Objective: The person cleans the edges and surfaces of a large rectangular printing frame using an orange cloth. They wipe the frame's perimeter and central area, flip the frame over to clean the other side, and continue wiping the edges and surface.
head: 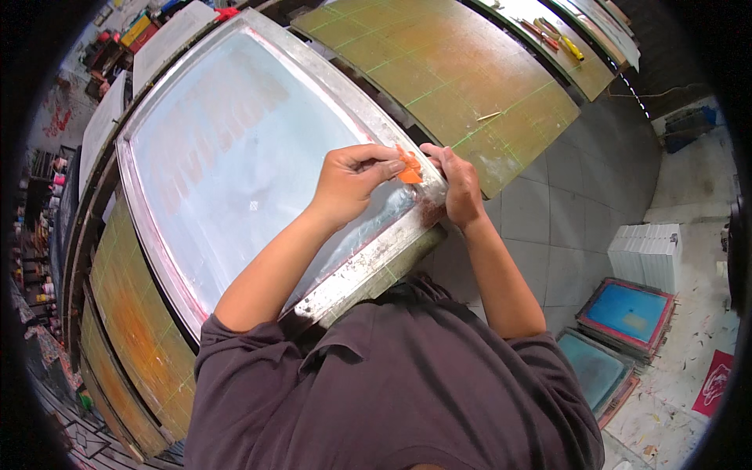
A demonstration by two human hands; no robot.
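Observation:
A silk-screen printing frame (346, 265) of worn pale metal lies before me, its corner pointing towards my right side. Its mesh (247, 170) is bluish-white, with faint darker streaks across the upper part. My left hand (346, 182) pinches a crumpled orange scrap (409, 166) of thin sheet or tape between thumb and fingers, over the frame's right rail near that corner. Against the rail's outer edge is my right hand (461, 182), with bent fingers. Its palm side is hidden, so I cannot tell whether it grips the rail.
Greenish printing boards (435, 70) marked with green lines flank the screen. One bears a small thin stick (489, 116). Hand tools (552, 36) lie on another board. Stacked screens (628, 308) and a white stack (644, 257) stand on the right-hand floor. Ink containers (53, 182) crowd the far left.

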